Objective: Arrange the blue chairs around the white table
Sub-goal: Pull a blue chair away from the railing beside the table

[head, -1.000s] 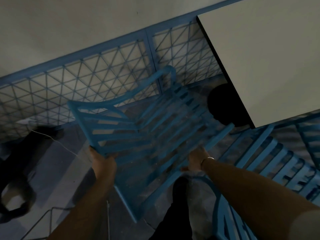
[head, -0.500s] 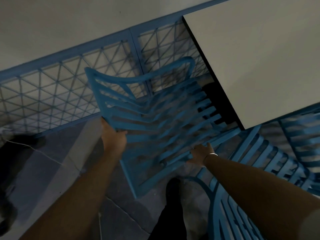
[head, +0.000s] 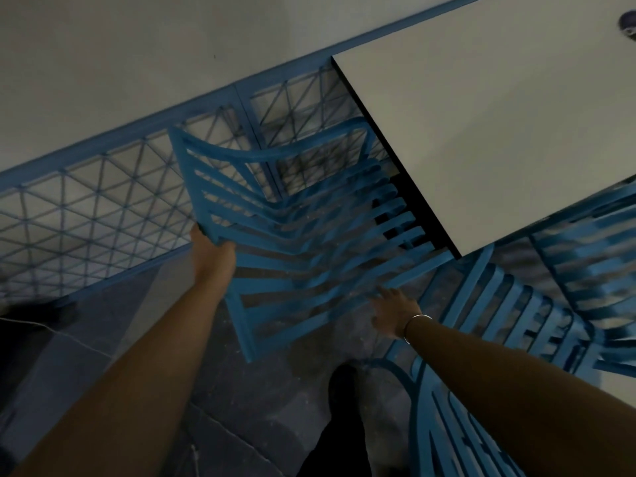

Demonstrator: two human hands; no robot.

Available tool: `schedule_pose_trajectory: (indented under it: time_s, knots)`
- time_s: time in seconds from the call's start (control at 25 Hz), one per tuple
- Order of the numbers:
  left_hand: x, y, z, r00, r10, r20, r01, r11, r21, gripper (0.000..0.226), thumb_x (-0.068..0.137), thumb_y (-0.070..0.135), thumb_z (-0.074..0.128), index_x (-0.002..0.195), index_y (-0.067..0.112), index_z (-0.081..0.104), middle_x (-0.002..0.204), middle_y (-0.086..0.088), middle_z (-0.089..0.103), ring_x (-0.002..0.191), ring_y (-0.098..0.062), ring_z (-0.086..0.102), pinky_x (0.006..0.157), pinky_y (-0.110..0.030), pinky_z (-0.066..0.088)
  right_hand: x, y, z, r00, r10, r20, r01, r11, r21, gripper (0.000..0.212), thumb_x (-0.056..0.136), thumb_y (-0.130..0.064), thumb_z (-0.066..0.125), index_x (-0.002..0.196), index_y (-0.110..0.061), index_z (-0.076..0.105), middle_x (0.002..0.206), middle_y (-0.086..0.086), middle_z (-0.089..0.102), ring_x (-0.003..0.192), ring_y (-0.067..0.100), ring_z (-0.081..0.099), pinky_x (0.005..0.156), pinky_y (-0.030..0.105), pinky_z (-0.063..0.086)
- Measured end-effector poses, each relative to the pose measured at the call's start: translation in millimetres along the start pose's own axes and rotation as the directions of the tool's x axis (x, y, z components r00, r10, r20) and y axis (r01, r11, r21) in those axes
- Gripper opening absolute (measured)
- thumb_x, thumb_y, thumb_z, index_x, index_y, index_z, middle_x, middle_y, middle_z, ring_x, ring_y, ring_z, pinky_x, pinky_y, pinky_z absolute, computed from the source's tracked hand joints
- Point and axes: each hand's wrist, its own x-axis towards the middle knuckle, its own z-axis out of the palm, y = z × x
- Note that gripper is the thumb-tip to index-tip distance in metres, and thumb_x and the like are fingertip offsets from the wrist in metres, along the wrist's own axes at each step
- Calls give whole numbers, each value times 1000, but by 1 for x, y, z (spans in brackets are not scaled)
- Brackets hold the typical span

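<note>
A blue slatted chair (head: 296, 242) stands at the left side of the white table (head: 499, 125), its seat front tucked under the table edge. My left hand (head: 210, 249) grips the top of the chair's backrest at its left corner. Below the chair's near armrest my right hand (head: 392, 311) hovers with fingers spread, fingertips close to the rail; I cannot tell whether they touch it. A second blue chair (head: 509, 311) stands at the table's near corner to the right, and a third blue chair (head: 592, 256) sits further right under the table's near edge.
A blue lattice fence (head: 103, 208) runs along the pale wall behind the chair. My dark shoe and trouser leg (head: 344, 418) are on the grey floor below. A dark bag (head: 31, 325) lies at the left. A small dark object (head: 628, 24) rests on the table's far right.
The chair has swung upright and slid in toward the table's left side. My right hand has come off the armrest and opened. My left hand has stayed on the backrest.
</note>
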Motion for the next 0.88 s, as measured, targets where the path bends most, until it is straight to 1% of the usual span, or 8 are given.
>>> schedule_pose_trajectory:
  time_s: [0.04, 0.12, 0.2, 0.24, 0.36, 0.48, 0.68, 0.88]
  knots:
    - [-5, -6, -1, 1000, -6, 20, 8, 998, -65, 44, 94, 8, 55, 132, 27, 43, 97, 8, 61, 87, -19, 65, 75, -48, 61, -3, -4, 0, 1000, -15, -14, 15, 998, 64, 58, 95, -41, 51, 150, -30, 35, 159, 4, 32, 141, 30, 36, 108, 54, 41]
    - [-15, -14, -2, 995, -17, 97, 35, 982, -184, 34, 101, 16, 52, 131, 30, 46, 115, 4, 63, 100, -21, 67, 75, -45, 62, -18, -32, -10, 993, -109, -37, 114, 897, 428, 45, 98, -46, 53, 141, -32, 48, 144, -3, 52, 130, 21, 50, 107, 43, 44]
    - [-14, -17, -2, 987, -23, 157, 66, 960, -271, 29, 105, 27, 46, 134, 33, 45, 126, 1, 62, 104, -21, 68, 76, -43, 62, -40, -76, -32, 970, -244, 7, 147, 605, 782, 47, 97, -46, 60, 140, -31, 52, 138, -9, 57, 123, 11, 55, 109, 34, 44]
    - [-12, -17, -2, 981, -42, 191, 103, 942, -319, 28, 106, 32, 43, 134, 35, 45, 125, 0, 64, 103, -21, 69, 76, -42, 61, -48, -100, -43, 951, -307, 16, 155, 523, 838, 54, 94, -44, 65, 143, -28, 49, 140, -8, 55, 125, 11, 54, 110, 32, 43]
    - [-18, -24, 7, 948, -119, 295, 239, 878, -415, 31, 104, 40, 44, 135, 36, 47, 122, -2, 68, 104, -23, 70, 84, -47, 60, -64, -157, -50, 924, -381, -33, 290, 642, 710, 77, 87, -42, 75, 151, -20, 38, 148, 1, 48, 132, 19, 48, 108, 29, 39]
    - [-34, -27, 25, 933, -97, 348, 233, 899, -372, 33, 103, 36, 47, 136, 32, 48, 129, -5, 64, 113, -25, 66, 93, -49, 56, -65, -173, -36, 940, -276, -201, 341, 784, 519, 67, 87, -41, 67, 142, -11, 43, 136, 18, 52, 121, 35, 54, 98, 40, 45]
    - [-25, -3, 42, 955, -3, 296, 80, 966, -247, 47, 101, 29, 43, 146, 28, 31, 138, -7, 54, 121, -26, 58, 104, -53, 48, -68, -165, -36, 905, -190, -381, 371, 790, 488, 50, 94, -43, 53, 135, -17, 42, 129, 14, 54, 108, 34, 59, 90, 51, 51]
    - [-13, 20, 47, 948, 34, 316, -6, 996, -89, 46, 107, 24, 35, 151, 20, 20, 142, -11, 48, 120, -28, 56, 104, -50, 48, -66, -179, -58, 927, -111, -358, 286, 828, 483, 42, 99, -35, 47, 132, -11, 39, 124, 19, 58, 105, 42, 62, 87, 52, 52]
